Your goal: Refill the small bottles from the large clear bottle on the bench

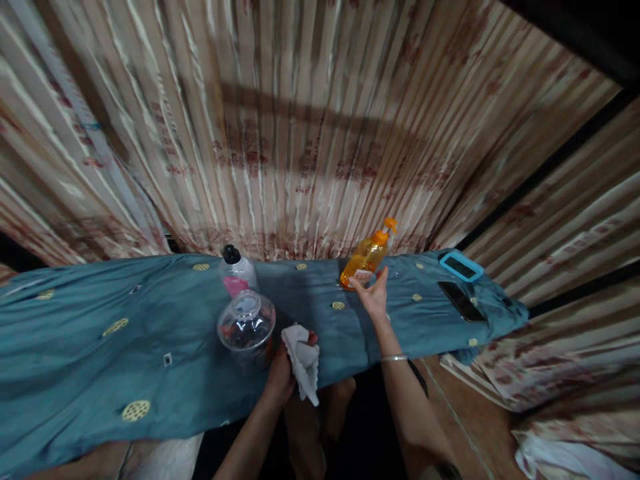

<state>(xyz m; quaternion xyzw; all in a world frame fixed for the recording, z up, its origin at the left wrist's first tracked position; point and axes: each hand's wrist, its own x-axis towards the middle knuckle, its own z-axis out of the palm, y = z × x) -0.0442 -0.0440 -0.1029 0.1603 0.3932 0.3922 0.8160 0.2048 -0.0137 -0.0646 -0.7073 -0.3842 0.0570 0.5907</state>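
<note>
The left hand has its fingers curled about a white cloth, pinching it in a loose bunch that hangs down on the near side of the fingers. The right hand reaches to an orange pump bottle, its thumb at the front near the label and another finger along the right side, spread apart with the lower part of the bottle between them; how firmly they press, I cannot tell. The bottle leans rightward, its pump rising beyond the fingertips. Just left of the left fingers stands a clear plastic container with a domed lid, and past it a white bottle with a black cap. Well to the right of the right fingers lie a black smartphone and, farther off, a blue-framed device with a dark screen
</note>
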